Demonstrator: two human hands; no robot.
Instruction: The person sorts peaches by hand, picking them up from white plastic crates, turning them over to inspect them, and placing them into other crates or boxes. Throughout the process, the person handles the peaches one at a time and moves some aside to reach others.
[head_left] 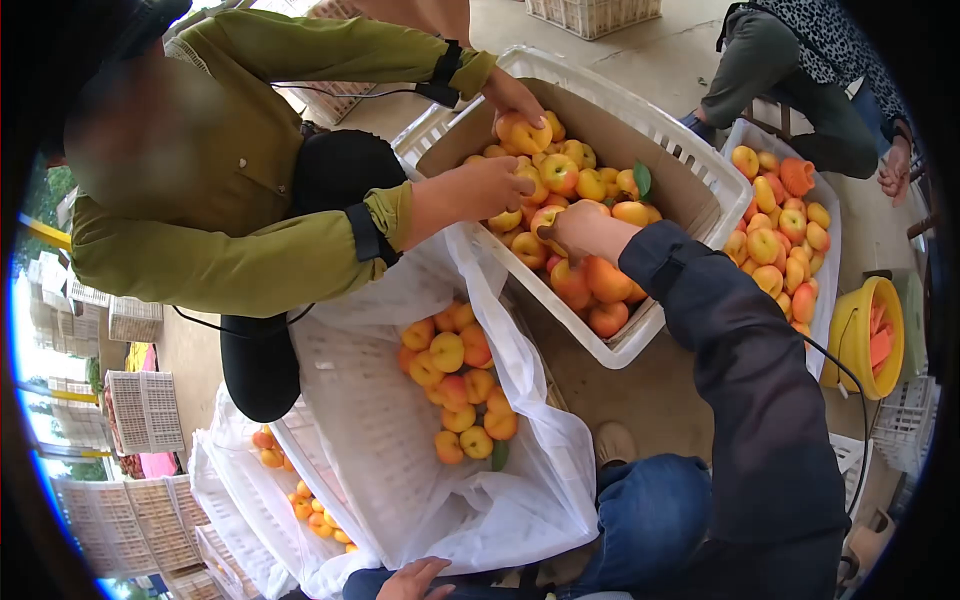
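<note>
No readable text, labels, brands, numbers or signs anywhere in view.

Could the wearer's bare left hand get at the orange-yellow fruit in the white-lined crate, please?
Probably yes: the left hand is near the rim of the crate, the orange-yellow fruit lies uncovered, and only loose folds of translucent white liner stand between them.
</note>
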